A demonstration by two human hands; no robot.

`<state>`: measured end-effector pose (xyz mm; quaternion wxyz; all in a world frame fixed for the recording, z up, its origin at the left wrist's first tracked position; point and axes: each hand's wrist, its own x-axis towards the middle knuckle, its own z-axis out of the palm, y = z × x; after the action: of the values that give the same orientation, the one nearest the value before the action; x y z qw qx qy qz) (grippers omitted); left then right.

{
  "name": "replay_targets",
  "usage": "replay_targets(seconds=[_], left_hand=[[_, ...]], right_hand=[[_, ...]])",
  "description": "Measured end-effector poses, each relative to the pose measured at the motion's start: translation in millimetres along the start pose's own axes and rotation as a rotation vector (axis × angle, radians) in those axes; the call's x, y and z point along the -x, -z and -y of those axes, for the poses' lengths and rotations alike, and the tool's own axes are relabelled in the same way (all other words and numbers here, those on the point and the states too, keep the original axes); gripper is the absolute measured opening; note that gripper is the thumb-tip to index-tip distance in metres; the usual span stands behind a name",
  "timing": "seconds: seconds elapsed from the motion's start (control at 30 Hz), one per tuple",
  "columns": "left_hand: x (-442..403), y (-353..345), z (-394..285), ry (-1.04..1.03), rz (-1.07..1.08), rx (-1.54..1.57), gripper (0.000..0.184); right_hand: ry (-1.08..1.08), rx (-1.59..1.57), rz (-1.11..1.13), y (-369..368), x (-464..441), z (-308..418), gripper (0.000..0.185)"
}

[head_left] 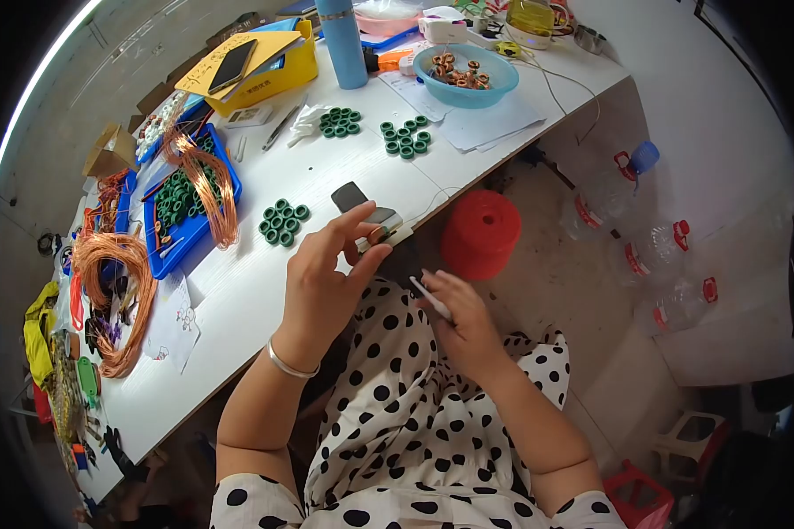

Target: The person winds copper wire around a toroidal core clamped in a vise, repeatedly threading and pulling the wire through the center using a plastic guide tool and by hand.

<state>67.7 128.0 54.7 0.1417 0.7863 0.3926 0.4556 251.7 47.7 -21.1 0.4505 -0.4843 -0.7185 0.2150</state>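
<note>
Coppery ring (378,235) in left fingers (348,219); slim white rod (432,301) in right fingers (454,292).

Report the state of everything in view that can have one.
Left hand, fingers at a small copper-coloured piece, grip unclear
Right hand, closed on a white stick
Blue bowl, uncovered, holding copper-wound rings
Blue tray, open, holding green rings
Phone, dark face up on yellow folder
Blue bottle, upright

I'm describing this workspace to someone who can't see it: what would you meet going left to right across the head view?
Coil of copper wire, blue tray, left hand, right hand, clear plastic bottles.
</note>
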Motion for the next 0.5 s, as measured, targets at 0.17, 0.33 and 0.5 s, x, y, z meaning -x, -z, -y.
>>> replay_targets(seconds=[0.17,0.33,0.5], left_hand=[[15.3,1.1,-8.7,-0.009,-0.141,-0.075,0.042],[51.0,-4.0,2.0,0.166,-0.116,-0.055,0.034],[82.7,-31.3,26.7,0.344,-0.234,0.197,0.032]], right_hand=[[-0.405,-0.601,0.232,-29.0,20.6,-5.9,0.036],[-0.534,-0.886,0.214,-19.2,33.1,6.8,0.038],[-0.619,-0.946,0.178,-9.1,68.6,8.3,0.037]])
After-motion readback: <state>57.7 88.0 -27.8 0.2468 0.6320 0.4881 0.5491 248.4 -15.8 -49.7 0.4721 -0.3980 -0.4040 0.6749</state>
